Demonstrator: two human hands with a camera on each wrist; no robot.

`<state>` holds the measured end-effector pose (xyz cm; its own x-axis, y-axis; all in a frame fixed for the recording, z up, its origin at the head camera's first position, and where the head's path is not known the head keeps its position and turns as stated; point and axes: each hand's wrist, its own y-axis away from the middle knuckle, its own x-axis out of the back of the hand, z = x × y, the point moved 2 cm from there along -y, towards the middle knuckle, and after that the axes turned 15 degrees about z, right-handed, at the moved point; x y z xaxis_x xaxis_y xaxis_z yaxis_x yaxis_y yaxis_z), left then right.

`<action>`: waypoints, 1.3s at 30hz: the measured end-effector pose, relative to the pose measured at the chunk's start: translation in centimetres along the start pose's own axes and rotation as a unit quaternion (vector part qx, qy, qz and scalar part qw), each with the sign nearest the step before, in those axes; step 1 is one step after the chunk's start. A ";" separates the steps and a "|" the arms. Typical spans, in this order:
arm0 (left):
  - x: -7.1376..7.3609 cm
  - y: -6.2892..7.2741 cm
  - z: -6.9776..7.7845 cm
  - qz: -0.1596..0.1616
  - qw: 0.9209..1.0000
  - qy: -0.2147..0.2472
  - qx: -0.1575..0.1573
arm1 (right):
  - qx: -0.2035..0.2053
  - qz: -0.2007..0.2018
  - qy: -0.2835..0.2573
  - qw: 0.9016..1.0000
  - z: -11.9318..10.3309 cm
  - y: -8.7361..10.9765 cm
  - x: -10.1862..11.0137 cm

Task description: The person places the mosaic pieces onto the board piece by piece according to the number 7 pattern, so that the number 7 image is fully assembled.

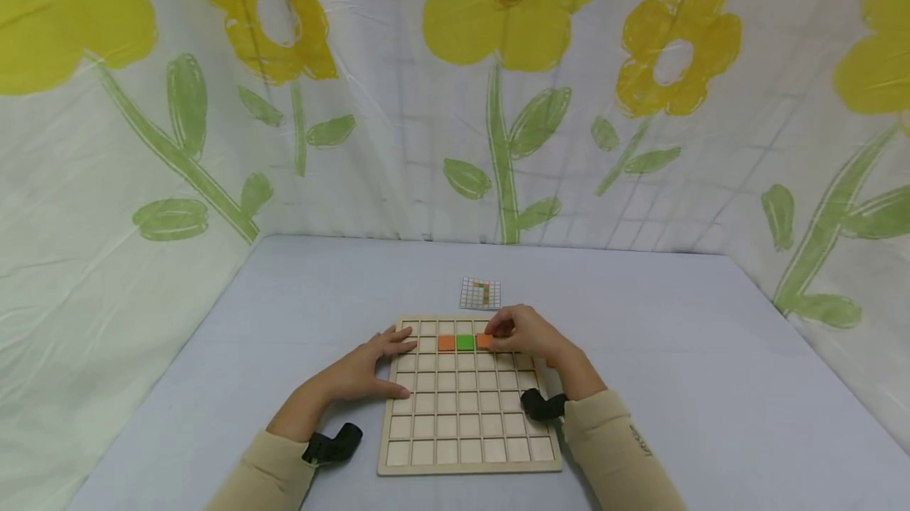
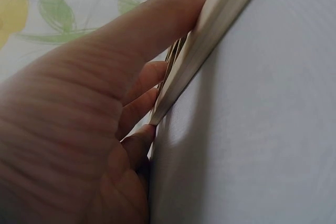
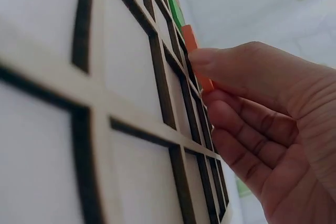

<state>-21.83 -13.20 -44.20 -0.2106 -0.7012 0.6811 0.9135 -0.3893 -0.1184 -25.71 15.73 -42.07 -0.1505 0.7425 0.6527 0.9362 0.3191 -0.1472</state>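
A wooden grid board (image 1: 469, 467) of square cells lies on the table. In its second row from the back, an orange tile (image 1: 446, 343) and a green tile (image 1: 465, 343) sit side by side. My right hand (image 1: 529, 335) pinches another orange tile (image 1: 483, 341) at the cell just right of the green one. In the right wrist view this held tile (image 3: 190, 38) stands tilted, its lower end at the grid. My left hand (image 1: 355, 373) rests on the board's left edge, fingers spread and thumb apart. From the left wrist, the thumb (image 2: 157, 19) lies along the rim.
Behind the board lies a small card (image 1: 480, 294) printed with a coloured grid. A bit of orange (image 1: 550, 363) shows beside the right wrist at the board's right edge. Each wrist wears a black camera mount. A flower-patterned curtain (image 1: 384, 163) hangs behind the pale table (image 1: 682, 385).
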 end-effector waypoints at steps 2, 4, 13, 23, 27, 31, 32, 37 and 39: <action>0.0 0.0 0.1 0.000 1.000 0.000 -0.001 | -0.002 0.001 -0.005 1.000 0.0 0.1 -0.1; 0.0 0.1 0.1 0.000 1.000 0.000 -0.002 | -0.001 0.002 -0.005 1.000 -0.1 0.1 -0.2; 0.1 0.1 0.1 0.002 1.000 0.001 -0.006 | 0.004 0.002 -0.007 1.000 0.0 0.1 -0.3; 0.1 0.1 0.0 0.002 1.000 -0.001 -0.001 | -0.005 0.008 -0.021 1.000 0.2 0.1 -0.4; 0.1 0.1 0.1 0.001 1.000 -0.003 -0.002 | -0.001 0.009 -0.015 1.000 0.3 0.0 -0.4; 0.1 0.1 0.1 0.002 1.000 -0.003 -0.001 | 0.008 0.005 -0.014 1.000 0.3 0.0 -0.4; 0.1 0.0 0.1 0.001 1.000 -0.002 -0.001 | 0.008 0.004 -0.014 1.000 0.2 0.0 -0.4; 0.1 0.0 0.1 -0.001 1.000 -0.001 -0.002 | 0.002 0.000 -0.019 1.000 0.1 0.1 -0.2; 0.0 0.0 0.1 -0.001 1.000 0.000 -0.001 | 0.000 -0.003 -0.019 1.000 0.2 0.1 -0.1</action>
<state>-21.82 -13.19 -44.12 -0.2131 -0.6999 0.6817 0.9118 -0.3931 -0.1185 -25.66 15.80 -42.25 -0.1685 0.7627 0.6244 0.9351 0.3240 -0.1434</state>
